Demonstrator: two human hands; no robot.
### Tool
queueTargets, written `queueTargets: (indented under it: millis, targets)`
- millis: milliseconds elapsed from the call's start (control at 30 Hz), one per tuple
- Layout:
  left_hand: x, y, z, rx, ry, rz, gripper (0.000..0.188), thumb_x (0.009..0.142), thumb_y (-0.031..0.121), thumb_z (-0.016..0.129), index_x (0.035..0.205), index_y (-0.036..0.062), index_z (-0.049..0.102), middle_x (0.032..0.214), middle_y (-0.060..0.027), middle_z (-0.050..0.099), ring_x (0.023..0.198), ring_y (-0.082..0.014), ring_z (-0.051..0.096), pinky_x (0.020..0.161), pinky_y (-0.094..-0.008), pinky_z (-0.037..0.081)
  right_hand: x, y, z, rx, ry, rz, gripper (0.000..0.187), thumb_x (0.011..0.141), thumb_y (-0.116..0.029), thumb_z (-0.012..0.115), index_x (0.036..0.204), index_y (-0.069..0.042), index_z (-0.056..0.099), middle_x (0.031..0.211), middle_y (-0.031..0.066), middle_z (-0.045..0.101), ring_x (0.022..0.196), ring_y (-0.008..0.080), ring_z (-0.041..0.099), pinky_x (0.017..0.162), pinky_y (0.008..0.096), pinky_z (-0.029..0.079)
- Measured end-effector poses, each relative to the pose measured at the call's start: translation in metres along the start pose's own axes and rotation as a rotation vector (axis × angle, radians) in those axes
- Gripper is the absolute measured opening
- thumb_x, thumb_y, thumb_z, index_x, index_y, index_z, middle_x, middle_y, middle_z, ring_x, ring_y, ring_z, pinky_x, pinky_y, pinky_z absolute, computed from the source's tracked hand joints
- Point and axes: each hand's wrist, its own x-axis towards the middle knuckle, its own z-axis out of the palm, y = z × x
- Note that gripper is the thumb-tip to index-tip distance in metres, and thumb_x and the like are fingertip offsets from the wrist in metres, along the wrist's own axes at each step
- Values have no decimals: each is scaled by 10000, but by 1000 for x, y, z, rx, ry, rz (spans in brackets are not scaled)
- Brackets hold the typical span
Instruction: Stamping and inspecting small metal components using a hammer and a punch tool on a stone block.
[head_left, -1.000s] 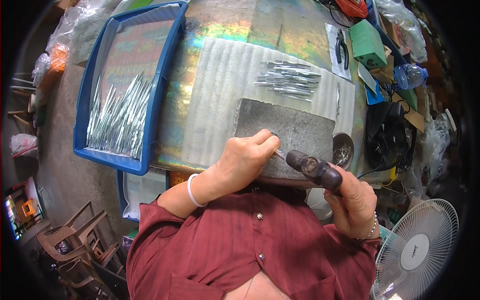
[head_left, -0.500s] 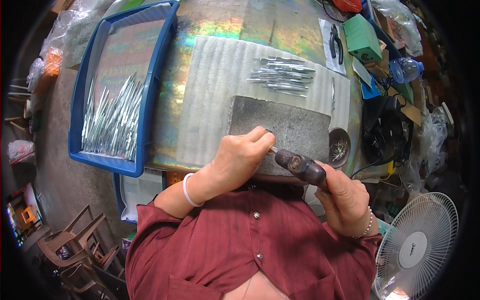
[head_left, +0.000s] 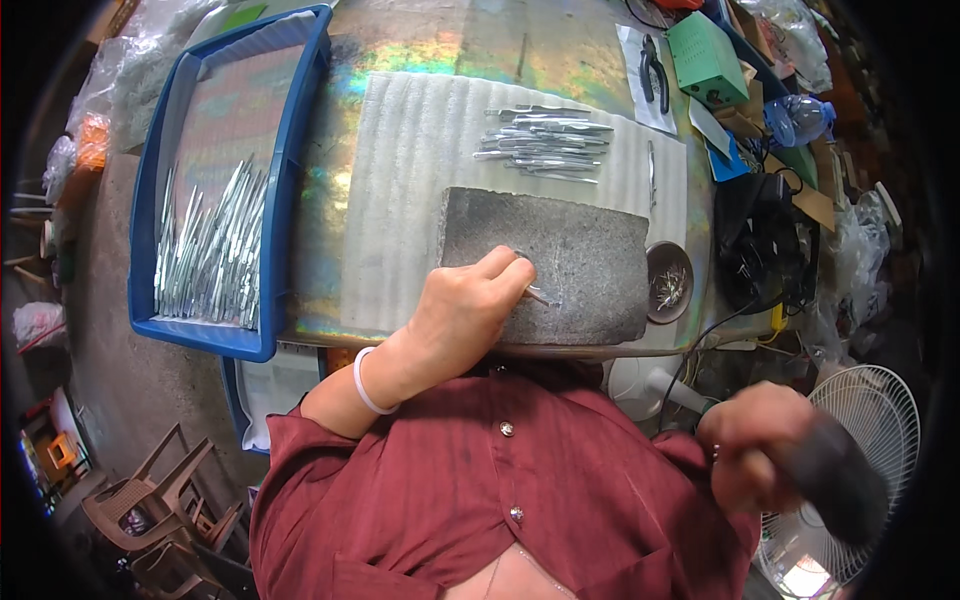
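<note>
My left hand (head_left: 462,302) is closed in a pinch on a slim metal strip (head_left: 541,296), whose tip shows past my fingers against the grey stone block (head_left: 590,245). Out to the right, past the table's edge, my right hand (head_left: 755,440) grips a dark hammer (head_left: 838,480); both are smeared by motion. A pile of silvery metal strips (head_left: 548,146) lies beyond the block on a white foam sheet (head_left: 392,190). One more strip (head_left: 652,175) lies apart to its right. Beside the block, a small brown bowl (head_left: 660,256) holds tiny metal bits.
A blue tray (head_left: 278,240) at left contains many metal strips. Pliers (head_left: 654,78), a green metal box (head_left: 708,62) and a plastic bottle (head_left: 797,120) sit at the far right. A fan (head_left: 868,415) stands close by my right hand; a cable (head_left: 712,345) hangs over the table's edge.
My right hand has swung the hammer away from the block, outward to the right and down. My left hand keeps its pinch on the strip over the block. The whole view has shifted slightly.
</note>
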Motion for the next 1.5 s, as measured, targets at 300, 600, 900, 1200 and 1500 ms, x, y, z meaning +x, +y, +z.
queueTargets:
  millis: [300, 600, 900, 1200, 1500]
  targets:
    - [-9, 6, -17, -980, -49, -471, 74, 913, 85, 558, 936, 15, 560, 899, -95, 643, 685, -196, 674, 526, -274, 528, 2, 34, 31, 238, 166, -80, 494, 740, 97, 617, 1223, 59, 521, 931, 180, 631, 720, 304, 650, 606, 332, 513]
    - [0, 7, -40, -1699, 63, -696, 169, 956, 164, 531, 991, 3, 570, 964, -151, 647, 705, -169, 681, 599, -234, 582, 21, 91, 123, -131, 215, 42, 474, 787, -28, 634, 1243, -57, 510, 836, 115, 532, 675, 282, 577, 582, 365, 479]
    - [-2, 15, -44, -1188, 54, -680, 304, 922, 36, 537, 1203, 15, 423, 872, -139, 664, 620, -145, 641, 564, -225, 527, 45, 149, 98, 14, 284, 233, 337, 839, -121, 601, 1150, -15, 523, 927, 184, 596, 829, 352, 606, 710, 430, 473]
    - [-14, 20, -49, -775, 134, -428, 96, 915, 39, 564, 968, -39, 585, 815, -100, 655, 570, -91, 578, 530, -186, 464, 113, 266, 114, -327, 230, 513, 315, 768, -89, 546, 1044, 28, 448, 913, 286, 626, 837, 430, 628, 738, 487, 503]
    - [-8, 19, -51, -923, 135, -538, 225, 953, 101, 518, 1088, -55, 606, 690, -57, 628, 604, -82, 583, 545, -189, 458, 79, 196, 51, 67, 337, 294, 145, 801, -122, 545, 830, 19, 531, 709, 167, 594, 681, 314, 611, 615, 393, 462]
